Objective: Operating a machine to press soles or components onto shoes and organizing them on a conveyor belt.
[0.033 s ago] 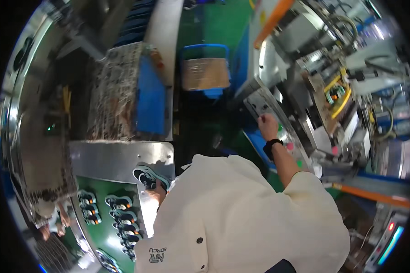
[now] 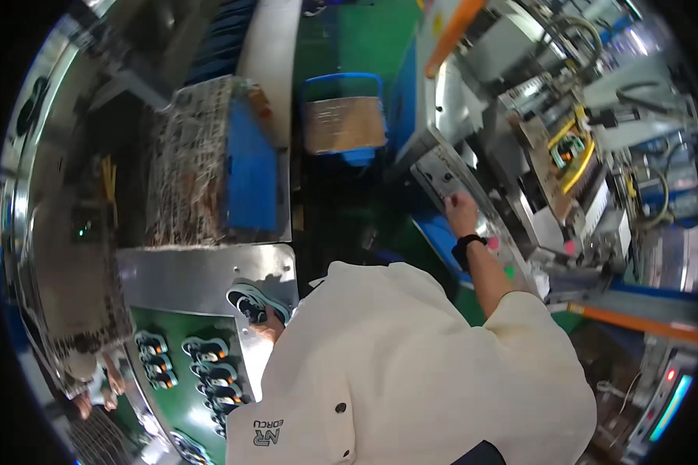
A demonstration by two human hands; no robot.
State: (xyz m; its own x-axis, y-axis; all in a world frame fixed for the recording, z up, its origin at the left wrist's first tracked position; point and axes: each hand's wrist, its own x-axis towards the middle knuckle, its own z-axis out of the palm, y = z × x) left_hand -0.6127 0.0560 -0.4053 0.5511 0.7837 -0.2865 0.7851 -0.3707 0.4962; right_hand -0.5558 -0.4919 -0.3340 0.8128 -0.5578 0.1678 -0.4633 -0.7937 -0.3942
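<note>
My left hand [image 2: 269, 325] is closed round a dark sports shoe [image 2: 248, 304] with a pale sole, at the near end of a metal worktop [image 2: 178, 273]. The shoe lies tilted, its opening partly visible. My right hand [image 2: 462, 215], with a black band at the wrist, has curled fingers over a sloping metal control panel [image 2: 434, 169] on the right. Whether it touches the panel or holds anything I cannot tell. A pink button [image 2: 492, 243] and a green button [image 2: 509, 273] show beside my right forearm.
Several similar shoes [image 2: 209, 349] stand in rows on a green belt [image 2: 167, 322] at the lower left. A worn box-like block [image 2: 190, 163] with a blue side stands beyond the worktop. Ahead is a blue cart [image 2: 343, 124] with cardboard. Machinery [image 2: 570, 155] lines the right. Another person's arm [image 2: 115, 376] shows at far left.
My right hand has shifted slightly nearer along the panel, and a green button that showed beside it is now hidden. The left hand keeps its grip on the shoe. The view has turned slightly.
</note>
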